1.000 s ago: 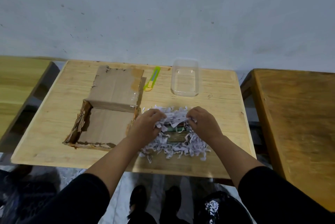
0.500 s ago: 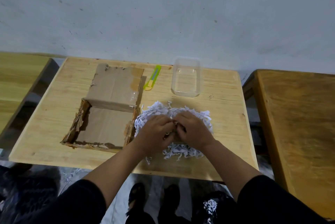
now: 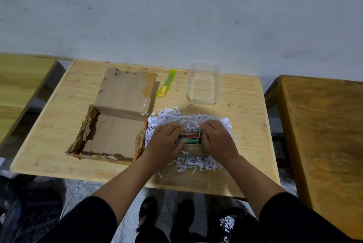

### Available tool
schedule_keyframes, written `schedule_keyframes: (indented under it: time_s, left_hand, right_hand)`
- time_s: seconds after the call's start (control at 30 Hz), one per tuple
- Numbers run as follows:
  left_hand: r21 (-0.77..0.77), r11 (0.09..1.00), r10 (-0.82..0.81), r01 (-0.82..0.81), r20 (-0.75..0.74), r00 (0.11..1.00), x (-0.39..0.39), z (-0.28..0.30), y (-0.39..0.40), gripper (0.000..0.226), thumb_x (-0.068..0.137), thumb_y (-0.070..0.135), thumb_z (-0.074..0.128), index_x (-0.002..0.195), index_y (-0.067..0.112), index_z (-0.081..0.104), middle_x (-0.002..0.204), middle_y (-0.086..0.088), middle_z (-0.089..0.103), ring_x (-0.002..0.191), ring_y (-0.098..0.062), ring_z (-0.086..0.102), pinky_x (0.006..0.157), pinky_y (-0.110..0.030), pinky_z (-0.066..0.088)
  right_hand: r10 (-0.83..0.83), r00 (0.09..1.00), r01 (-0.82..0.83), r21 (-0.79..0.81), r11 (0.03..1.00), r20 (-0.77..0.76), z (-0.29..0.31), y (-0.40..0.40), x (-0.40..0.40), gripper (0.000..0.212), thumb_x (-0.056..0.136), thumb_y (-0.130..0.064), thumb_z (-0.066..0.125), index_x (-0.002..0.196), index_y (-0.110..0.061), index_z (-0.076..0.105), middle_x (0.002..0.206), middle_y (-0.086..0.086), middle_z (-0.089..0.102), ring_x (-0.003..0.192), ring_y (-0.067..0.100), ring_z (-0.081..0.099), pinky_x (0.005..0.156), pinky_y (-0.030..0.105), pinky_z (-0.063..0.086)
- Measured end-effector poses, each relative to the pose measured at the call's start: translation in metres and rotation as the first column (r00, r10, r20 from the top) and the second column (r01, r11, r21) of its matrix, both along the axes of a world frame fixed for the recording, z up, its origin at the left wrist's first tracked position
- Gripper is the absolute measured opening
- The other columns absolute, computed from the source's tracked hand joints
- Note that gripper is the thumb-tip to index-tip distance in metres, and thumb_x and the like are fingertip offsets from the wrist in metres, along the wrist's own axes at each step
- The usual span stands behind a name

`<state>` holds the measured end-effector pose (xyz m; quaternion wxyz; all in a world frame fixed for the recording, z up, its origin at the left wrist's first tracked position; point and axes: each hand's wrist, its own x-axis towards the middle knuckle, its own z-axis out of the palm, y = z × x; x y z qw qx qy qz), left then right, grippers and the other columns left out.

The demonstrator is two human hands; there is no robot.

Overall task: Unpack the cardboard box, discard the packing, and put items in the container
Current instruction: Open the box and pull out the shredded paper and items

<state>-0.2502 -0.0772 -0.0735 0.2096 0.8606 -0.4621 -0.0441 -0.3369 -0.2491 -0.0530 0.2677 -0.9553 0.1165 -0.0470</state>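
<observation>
I see both hands down in the shredded paper (image 3: pixel 188 122), a white pile on the near right part of the wooden table (image 3: pixel 245 117). Left hand (image 3: pixel 164 144) has its fingers curled into the shreds on the left side of a gap in the pile; right hand (image 3: pixel 218 140) is curled the same way on the right side. Between them some items (image 3: pixel 189 139) show, red and green, exact kind I cannot tell. Cardboard box (image 3: pixel 115 136) sits open just left of the pile, touching it, torn walls, flap (image 3: pixel 125 89) lying flat on the far side. Clear container (image 3: pixel 203 83) stands at the far edge, apart from the pile. Green utility knife (image 3: pixel 166 86) lies between flap and container.
</observation>
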Motion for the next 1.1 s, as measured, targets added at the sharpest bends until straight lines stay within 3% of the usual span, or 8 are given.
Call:
schedule_keyframes:
  time_s: [0.07,0.17,0.4,0.57,0.67,0.9,1.1]
  left_hand:
    - [-0.062,0.996,-0.056,0.059,0.039,0.998,-0.005,0.003,-0.006,0.03,0.086,0.028,0.049,0.109,0.011,0.061,0.111,-0.007,0.065,0.105,-0.022,0.058,0.092,-0.033,0.04]
    - [-0.04,0.996,-0.087,0.084,-0.074,0.993,-0.009,0.001,-0.009,0.032,0.088,0.023,0.045,0.113,0.008,0.058,0.109,-0.011,0.065,0.099,-0.025,0.061,0.087,-0.032,0.046]
    - [0.156,0.985,0.107,-0.074,-0.211,0.972,-0.001,-0.01,0.009,0.066,0.087,0.048,0.025,0.128,0.003,0.05,0.114,-0.019,0.061,0.105,-0.034,0.056,0.088,-0.041,0.047]
    - [0.111,0.981,0.185,-0.158,-0.306,0.934,0.001,-0.011,0.005,0.042,0.095,0.028,0.047,0.131,0.006,0.047,0.12,-0.015,0.056,0.111,-0.028,0.051,0.094,-0.033,0.041]
    - [0.111,0.98,0.194,-0.165,-0.341,0.92,0.001,-0.01,0.002,0.038,0.096,0.022,0.046,0.132,0.008,0.047,0.123,-0.013,0.054,0.113,-0.026,0.049,0.094,-0.03,0.038]
    - [0.12,0.973,0.229,-0.198,-0.379,0.897,0.0,-0.012,0.0,0.034,0.099,0.016,0.04,0.131,0.009,0.048,0.123,-0.013,0.056,0.113,-0.026,0.049,0.09,-0.027,0.036]
    - [0.133,0.972,0.233,-0.196,-0.399,0.887,-0.001,-0.012,0.0,0.038,0.099,0.023,0.04,0.135,0.01,0.043,0.126,-0.013,0.054,0.116,-0.026,0.047,0.094,-0.03,0.036]
  right_hand:
    - [0.091,0.995,-0.092,0.031,0.995,0.033,0.007,0.009,0.005,0.028,0.082,-0.004,0.046,0.103,0.0,0.065,0.097,0.018,0.067,0.09,0.033,0.064,0.078,0.036,0.054]
    - [0.166,0.986,-0.166,0.094,0.982,0.008,0.005,0.018,0.007,0.03,0.088,-0.006,0.047,0.114,-0.001,0.06,0.109,0.021,0.065,0.098,0.032,0.061,0.087,0.037,0.051]
    - [-0.007,0.988,0.01,0.021,1.0,-0.156,-0.008,0.002,-0.011,0.032,0.095,-0.016,0.043,0.123,-0.005,0.054,0.121,0.016,0.06,0.113,0.03,0.053,0.092,0.038,0.045]
    - [-0.06,0.984,0.063,0.013,0.998,-0.168,-0.006,-0.008,-0.019,0.028,0.094,-0.013,0.045,0.117,-0.004,0.058,0.114,0.017,0.062,0.105,0.032,0.057,0.085,0.035,0.045]
    - [0.0,0.991,0.009,0.064,0.998,-0.134,-0.003,-0.008,-0.013,0.03,0.089,-0.009,0.052,0.119,-0.007,0.059,0.115,0.015,0.061,0.105,0.032,0.057,0.085,0.036,0.047]
    - [-0.001,0.97,0.024,0.093,0.995,-0.242,-0.005,-0.012,0.001,0.036,0.087,-0.01,0.057,0.123,-0.008,0.058,0.116,0.016,0.063,0.108,0.032,0.056,0.093,0.036,0.043]
    - [-0.08,0.992,0.092,0.121,0.988,-0.096,0.004,-0.017,-0.001,0.028,0.084,-0.009,0.061,0.112,-0.009,0.067,0.099,0.017,0.072,0.094,0.032,0.064,0.081,0.026,0.043]
